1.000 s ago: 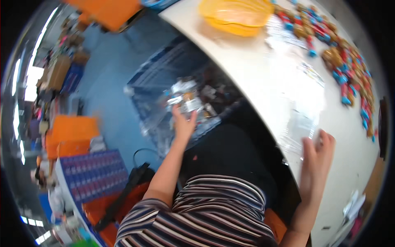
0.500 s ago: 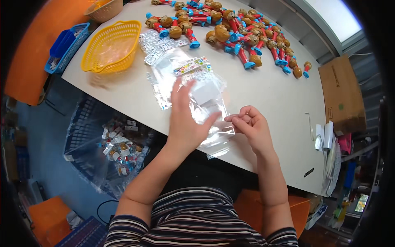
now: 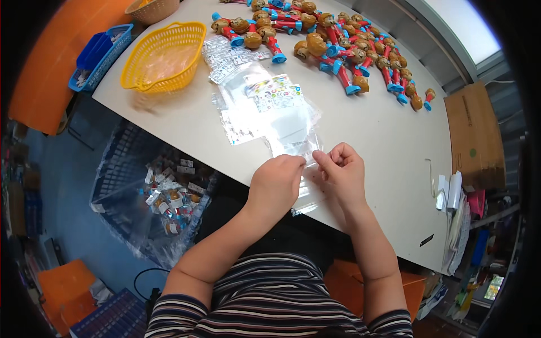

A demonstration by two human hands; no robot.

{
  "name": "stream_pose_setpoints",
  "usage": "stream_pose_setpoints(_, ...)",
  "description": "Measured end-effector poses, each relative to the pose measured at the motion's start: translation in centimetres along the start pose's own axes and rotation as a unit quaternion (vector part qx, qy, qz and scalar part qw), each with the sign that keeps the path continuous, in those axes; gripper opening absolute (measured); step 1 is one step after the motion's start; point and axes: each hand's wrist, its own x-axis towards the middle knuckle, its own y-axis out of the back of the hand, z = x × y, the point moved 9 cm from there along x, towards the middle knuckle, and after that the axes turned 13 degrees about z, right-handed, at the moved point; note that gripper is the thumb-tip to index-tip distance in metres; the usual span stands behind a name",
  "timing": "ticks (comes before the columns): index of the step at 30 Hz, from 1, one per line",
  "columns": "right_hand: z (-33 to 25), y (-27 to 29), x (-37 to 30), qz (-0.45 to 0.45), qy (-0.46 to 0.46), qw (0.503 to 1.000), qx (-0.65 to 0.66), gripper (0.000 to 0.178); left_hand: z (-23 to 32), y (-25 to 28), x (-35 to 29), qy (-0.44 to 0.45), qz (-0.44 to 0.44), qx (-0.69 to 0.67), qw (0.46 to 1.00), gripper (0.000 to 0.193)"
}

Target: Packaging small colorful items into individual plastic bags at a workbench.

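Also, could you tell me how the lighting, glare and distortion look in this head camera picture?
Head view: strong fisheye bend curves the white table edge, with black corners at the rim; bright light glares off the clear plastic bags, washing out their contents; the yellow basket looks slightly blurred; both hands, left hand and right hand, are sharp and evenly lit.

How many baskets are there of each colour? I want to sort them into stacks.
Yellow basket: 1
Blue basket: 1
Tan wicker basket: 1, partly cut off at the top edge
Total: 3
The blue crate on the floor is not counted.
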Motion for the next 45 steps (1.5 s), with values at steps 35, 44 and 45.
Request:
stream_pose_setpoints(35,-0.1,-0.6,0.1,-0.027,-0.030,0.999,0.015,0.024,1.7,2.7,2.7,-0.031,0.067,-0.037,0.997,0.020)
stream_pose_setpoints(44,-3.4,-1.0,-0.3,-0.013,0.121,0.992,0.039,0.032,-3.3,1.4,0.3,0.226,0.140,-0.309,0.913,0.015)
stream_pose_setpoints(45,-2.5,-0.7,0.0,-0.022,0.040,0.998,0.031,0.036,-3.5,1.8,0.7,0.264,0.164,-0.384,0.870,0.009)
